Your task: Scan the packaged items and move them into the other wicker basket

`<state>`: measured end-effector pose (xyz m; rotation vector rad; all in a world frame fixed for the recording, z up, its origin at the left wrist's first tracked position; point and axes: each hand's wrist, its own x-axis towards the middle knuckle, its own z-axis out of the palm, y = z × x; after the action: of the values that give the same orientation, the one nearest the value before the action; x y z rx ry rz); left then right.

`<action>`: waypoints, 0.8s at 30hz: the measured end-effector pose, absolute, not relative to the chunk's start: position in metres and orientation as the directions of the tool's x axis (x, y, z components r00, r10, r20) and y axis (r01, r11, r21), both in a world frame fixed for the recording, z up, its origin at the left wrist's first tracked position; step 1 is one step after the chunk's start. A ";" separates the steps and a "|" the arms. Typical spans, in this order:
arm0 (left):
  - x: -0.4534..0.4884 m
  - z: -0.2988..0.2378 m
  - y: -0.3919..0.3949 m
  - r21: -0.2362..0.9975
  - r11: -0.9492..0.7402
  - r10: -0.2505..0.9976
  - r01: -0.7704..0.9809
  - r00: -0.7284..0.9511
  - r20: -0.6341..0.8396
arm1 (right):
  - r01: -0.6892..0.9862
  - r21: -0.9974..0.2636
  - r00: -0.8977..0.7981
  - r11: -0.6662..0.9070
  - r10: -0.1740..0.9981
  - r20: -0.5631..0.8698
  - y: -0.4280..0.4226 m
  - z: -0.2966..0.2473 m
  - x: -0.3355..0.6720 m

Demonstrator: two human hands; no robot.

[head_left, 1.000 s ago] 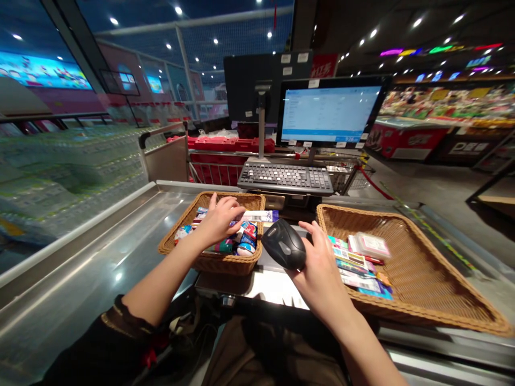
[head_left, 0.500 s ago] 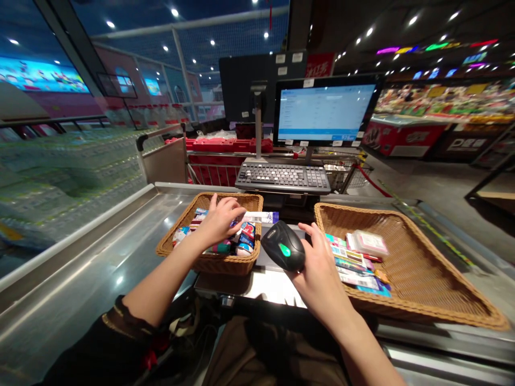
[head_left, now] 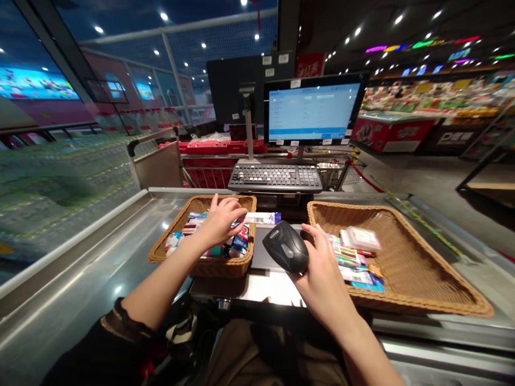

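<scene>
My left hand (head_left: 221, 222) is closed on one end of a slim white and purple packet (head_left: 263, 217), held above the right rim of the left wicker basket (head_left: 161, 252). The packet's printed label faces up, and its free end points toward my right hand. Wrapped in my right hand (head_left: 319, 262) is a black barcode scanner (head_left: 285, 246), its head pointing left and its top indicator unlit. Small packaged goods (head_left: 240, 244) fill the left basket below my left hand. More flat packets (head_left: 358, 275) lie in the right wicker basket (head_left: 422, 268), beside my right hand.
A keyboard (head_left: 276, 177) and a lit monitor (head_left: 314, 112) stand behind the baskets. The metal counter (head_left: 100, 289) extends left. A shopping cart (head_left: 209, 166) sits beyond the counter, and wrapped bottle packs (head_left: 80, 171) are stacked at the left.
The scanner's green light has gone out. The packet and scanner have come slightly closer together. My view has shifted a little to the right.
</scene>
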<state>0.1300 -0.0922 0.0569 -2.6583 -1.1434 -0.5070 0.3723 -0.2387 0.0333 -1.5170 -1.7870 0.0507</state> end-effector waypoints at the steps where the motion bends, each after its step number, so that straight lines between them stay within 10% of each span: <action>1: 0.135 0.058 -0.092 -0.052 -0.688 0.655 0.724 0.650 0.385 | 0.822 -0.494 0.020 0.284 0.852 0.522 -0.240 0.033 0.376; 24: 0.344 0.032 -0.082 -0.044 -0.909 0.394 0.415 0.888 0.237 | 0.717 -0.693 0.503 -0.070 0.740 0.447 -0.326 -0.003 0.507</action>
<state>0.3437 -0.0816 0.0317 -2.9613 -0.6354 -0.3418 0.5072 -0.3257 -0.0027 -1.7951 -1.2231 0.0294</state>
